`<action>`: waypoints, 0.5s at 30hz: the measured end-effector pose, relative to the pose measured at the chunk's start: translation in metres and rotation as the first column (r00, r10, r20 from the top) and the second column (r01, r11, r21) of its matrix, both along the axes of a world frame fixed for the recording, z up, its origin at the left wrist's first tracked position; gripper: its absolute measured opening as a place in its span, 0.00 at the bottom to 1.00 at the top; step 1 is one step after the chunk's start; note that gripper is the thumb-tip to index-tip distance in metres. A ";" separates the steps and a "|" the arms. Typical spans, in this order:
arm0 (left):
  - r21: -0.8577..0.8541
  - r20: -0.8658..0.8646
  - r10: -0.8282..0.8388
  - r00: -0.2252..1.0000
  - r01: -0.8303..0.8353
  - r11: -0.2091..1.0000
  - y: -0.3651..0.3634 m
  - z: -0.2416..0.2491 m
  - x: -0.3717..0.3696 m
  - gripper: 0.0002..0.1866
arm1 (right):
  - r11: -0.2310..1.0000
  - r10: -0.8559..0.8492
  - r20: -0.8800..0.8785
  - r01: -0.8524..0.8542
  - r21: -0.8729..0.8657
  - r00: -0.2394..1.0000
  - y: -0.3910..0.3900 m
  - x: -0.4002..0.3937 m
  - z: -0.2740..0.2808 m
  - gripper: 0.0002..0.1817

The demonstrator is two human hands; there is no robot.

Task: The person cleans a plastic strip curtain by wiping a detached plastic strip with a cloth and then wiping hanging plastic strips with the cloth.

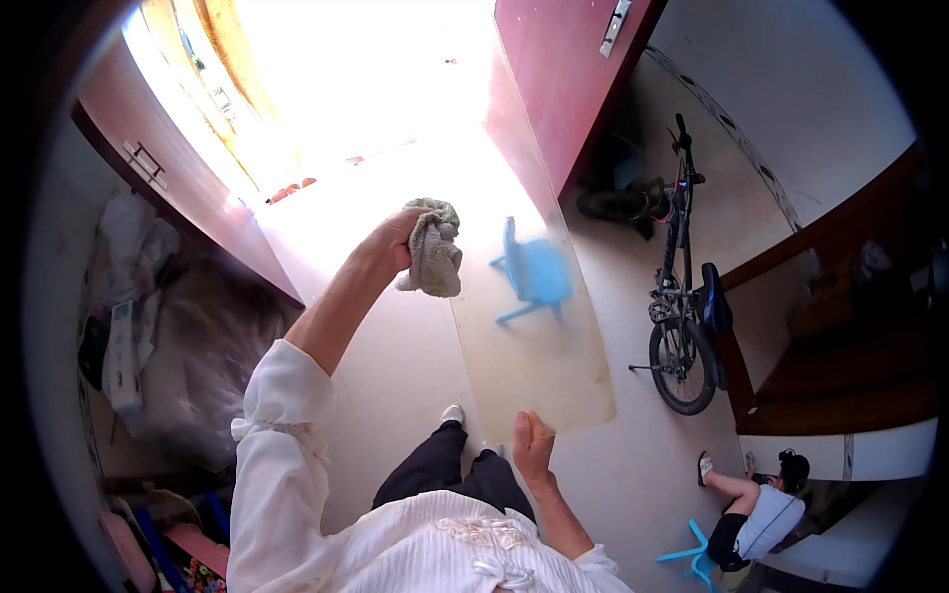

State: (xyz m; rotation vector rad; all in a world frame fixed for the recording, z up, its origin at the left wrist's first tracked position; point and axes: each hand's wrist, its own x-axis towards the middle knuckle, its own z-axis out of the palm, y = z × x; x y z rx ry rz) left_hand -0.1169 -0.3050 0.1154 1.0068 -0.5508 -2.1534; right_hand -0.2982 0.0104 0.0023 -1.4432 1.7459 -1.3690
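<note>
My left hand (393, 240) is stretched forward and closed around a bunched grey-green cloth (435, 259), which hangs down from the fingers. The cloth overlaps the left edge of a long, see-through, yellowish sheet (539, 381) in this view. My right hand (535, 445) pinches the near edge of that sheet close to my body, thumb on top. From there the sheet runs away from me toward the bright doorway, where its far end is lost in glare. A blue chair (542, 272) shows blurred through it.
Pink doors (563, 79) flank the bright doorway. A folding bicycle (682, 277) stands on the right by dark wooden furniture (850, 366). At lower right, a person (766, 514) sits on a blue stool (695, 553). Plastic-wrapped items (203, 336) are piled along the left wall.
</note>
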 end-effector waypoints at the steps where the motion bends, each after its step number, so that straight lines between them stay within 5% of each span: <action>1: 0.032 0.056 -0.062 0.996 0.060 0.998 -0.008 -0.015 -0.003 0.05 | 1.000 -0.003 -0.001 0.003 0.014 1.000 0.004 0.002 -0.003 0.17; 5: 0.017 0.337 -0.197 0.921 0.204 0.979 -0.008 -0.051 -0.007 0.08 | 1.000 -0.020 -0.041 0.021 0.020 0.999 0.007 0.010 -0.013 0.16; 7: -0.038 0.609 -0.166 0.775 0.238 0.971 0.001 -0.048 -0.016 0.09 | 0.998 -0.062 -0.027 0.062 -0.014 0.998 0.010 0.011 -0.015 0.16; 9: -0.076 0.518 -0.172 0.838 0.245 0.966 0.017 -0.054 -0.019 0.11 | 0.998 -0.053 -0.048 0.055 0.036 0.997 0.015 0.011 -0.015 0.16; 12: -0.320 0.424 0.059 0.904 0.088 0.943 0.037 -0.076 -0.033 0.12 | 0.997 -0.057 -0.015 0.058 0.049 0.998 0.017 0.014 -0.010 0.16; 15: -0.308 0.440 0.140 0.887 0.003 0.951 0.064 -0.098 -0.048 0.12 | 0.997 -0.055 -0.021 0.056 0.055 0.998 0.020 0.012 -0.009 0.16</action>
